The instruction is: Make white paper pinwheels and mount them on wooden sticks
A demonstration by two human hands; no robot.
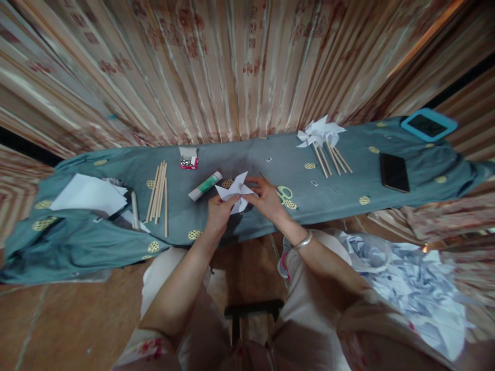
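Between my two hands, over the front part of the cloth-covered table [247, 154], is a white paper pinwheel [238, 188] with pointed blades. My left hand [220, 210] pinches its lower left side. On the right side, my right hand [266, 197] closes its fingers on the paper near the pinwheel's middle. A glue stick [205, 186] with a green label lies just beyond my left hand. Scissors with light green handles [285, 194] rest right beside my right hand, their blades partly hidden behind it. No stick shows on the held pinwheel.
Several wooden sticks [157, 193] lie left, near a white paper stack [91, 193] and a pale marker-like stick [135, 210]. A small red box [188, 158] stands open behind. Finished pinwheels on sticks [323, 135], a phone [394, 172] and a blue-framed device [429, 125] lie right. Paper pieces [417, 283] heap below.
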